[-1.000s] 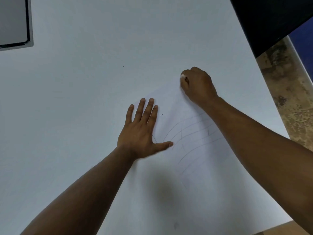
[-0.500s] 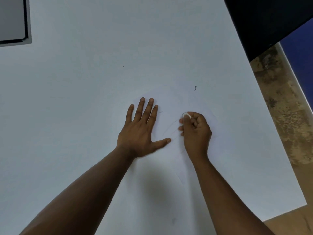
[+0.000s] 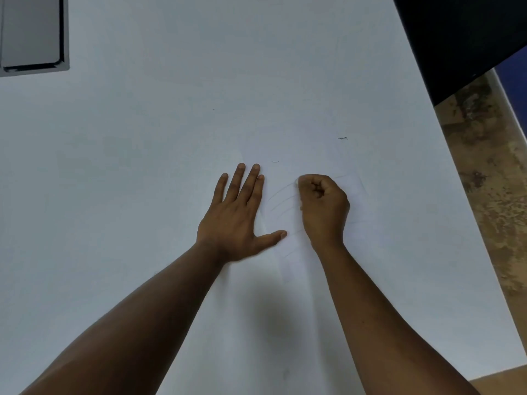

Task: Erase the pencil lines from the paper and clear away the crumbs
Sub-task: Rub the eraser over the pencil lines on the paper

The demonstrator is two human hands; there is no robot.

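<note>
One left hand (image 3: 233, 220) lies flat, fingers straight, on one paper (image 3: 288, 309) — one right hand (image 3: 323, 206) is curled tight around a small white eraser (image 3: 296, 182) — two dark crumbs (image 3: 342, 138) sit nearby

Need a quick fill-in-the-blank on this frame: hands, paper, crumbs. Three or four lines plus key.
1. The left hand lies ____ on the white sheet of paper, fingers spread.
2. The right hand is curled into a ____ over the faint grey pencil lines.
3. Two dark eraser crumbs lie ____ the hands, farther from the person.
4. The grey rectangular panel sits at the top ____ corner.

Missing words: flat; fist; beyond; left
</note>
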